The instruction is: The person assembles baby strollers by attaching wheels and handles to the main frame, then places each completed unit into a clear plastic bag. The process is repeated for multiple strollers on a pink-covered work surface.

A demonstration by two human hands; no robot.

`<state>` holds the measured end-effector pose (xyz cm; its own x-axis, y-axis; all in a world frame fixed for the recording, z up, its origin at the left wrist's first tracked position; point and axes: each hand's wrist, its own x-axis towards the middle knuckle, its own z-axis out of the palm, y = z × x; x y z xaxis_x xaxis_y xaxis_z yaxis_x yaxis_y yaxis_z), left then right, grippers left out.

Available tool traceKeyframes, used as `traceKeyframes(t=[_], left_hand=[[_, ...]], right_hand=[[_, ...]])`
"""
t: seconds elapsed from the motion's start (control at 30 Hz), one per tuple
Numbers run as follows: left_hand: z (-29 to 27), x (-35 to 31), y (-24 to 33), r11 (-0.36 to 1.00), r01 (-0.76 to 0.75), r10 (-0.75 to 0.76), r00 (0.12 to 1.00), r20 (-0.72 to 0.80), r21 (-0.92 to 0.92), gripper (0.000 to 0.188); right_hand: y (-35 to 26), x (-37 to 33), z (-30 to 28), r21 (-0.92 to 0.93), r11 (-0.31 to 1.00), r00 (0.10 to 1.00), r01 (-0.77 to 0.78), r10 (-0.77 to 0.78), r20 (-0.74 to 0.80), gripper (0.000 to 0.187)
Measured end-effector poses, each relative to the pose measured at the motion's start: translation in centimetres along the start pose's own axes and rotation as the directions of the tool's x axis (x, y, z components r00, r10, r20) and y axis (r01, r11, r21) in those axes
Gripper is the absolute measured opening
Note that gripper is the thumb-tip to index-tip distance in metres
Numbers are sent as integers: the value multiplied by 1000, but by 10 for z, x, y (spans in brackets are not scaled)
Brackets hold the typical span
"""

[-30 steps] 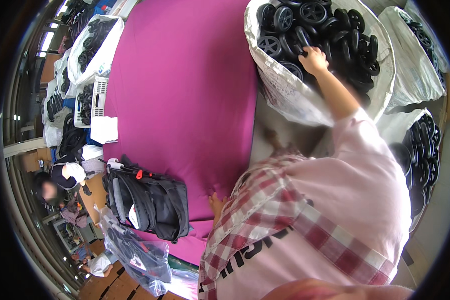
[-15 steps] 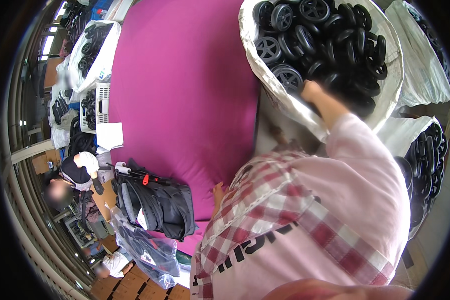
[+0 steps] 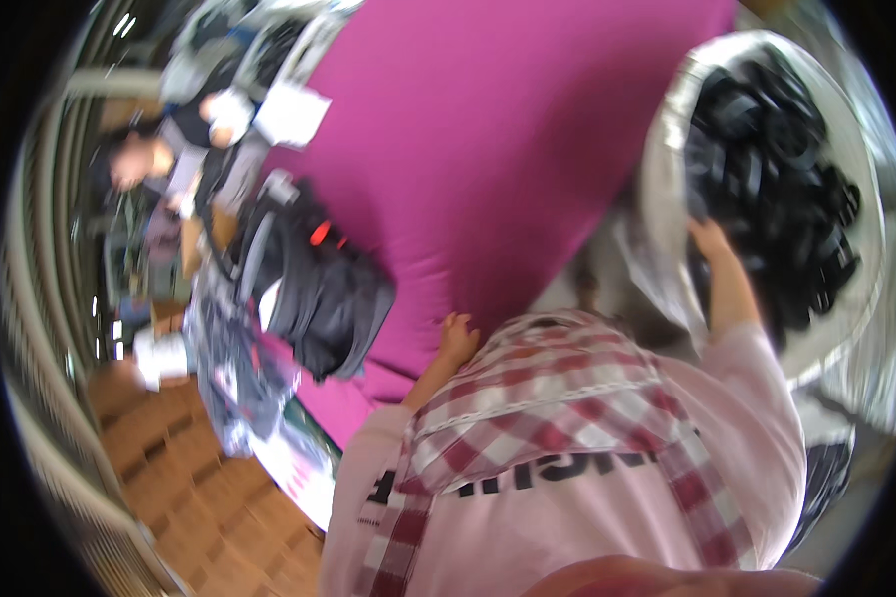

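Wheels (image 3: 791,134), round blk, nr R hand (image 3: 709,242), grip unclear; L hand (image 3: 458,340) spread on cloth (image 3: 488,149)

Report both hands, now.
Left hand: open, resting on the magenta cloth.
Right hand: at the white sack of black wheels; blurred, grip can't be told.

Open room above purple cloth (image 3: 508,149); black bag (image 3: 334,303) blocks left, white sack (image 3: 660,179) right.

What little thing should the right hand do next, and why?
Maybe ease one of the black wheels upward: the right hand is beside them, inside the white sack. The left hand rests on the purple cloth. Blur hides whether a wheel is held.
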<state>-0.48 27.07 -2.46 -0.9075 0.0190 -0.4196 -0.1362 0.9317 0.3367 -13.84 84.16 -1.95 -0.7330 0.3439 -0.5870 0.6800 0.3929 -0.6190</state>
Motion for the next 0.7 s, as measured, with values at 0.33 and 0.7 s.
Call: traceKeyframes(t=[0.33,0.7], left_hand=[[14,-36,-4,976,83,-128,967,-221,-201,38],[-3,-45,-76,884,-101,-21,967,-254,-456,35]], right_hand=[[62,47,6,294,954,997,-66,74,-17,41],[-209,-127,6,-225,731,290,644,-506,-812,45]])
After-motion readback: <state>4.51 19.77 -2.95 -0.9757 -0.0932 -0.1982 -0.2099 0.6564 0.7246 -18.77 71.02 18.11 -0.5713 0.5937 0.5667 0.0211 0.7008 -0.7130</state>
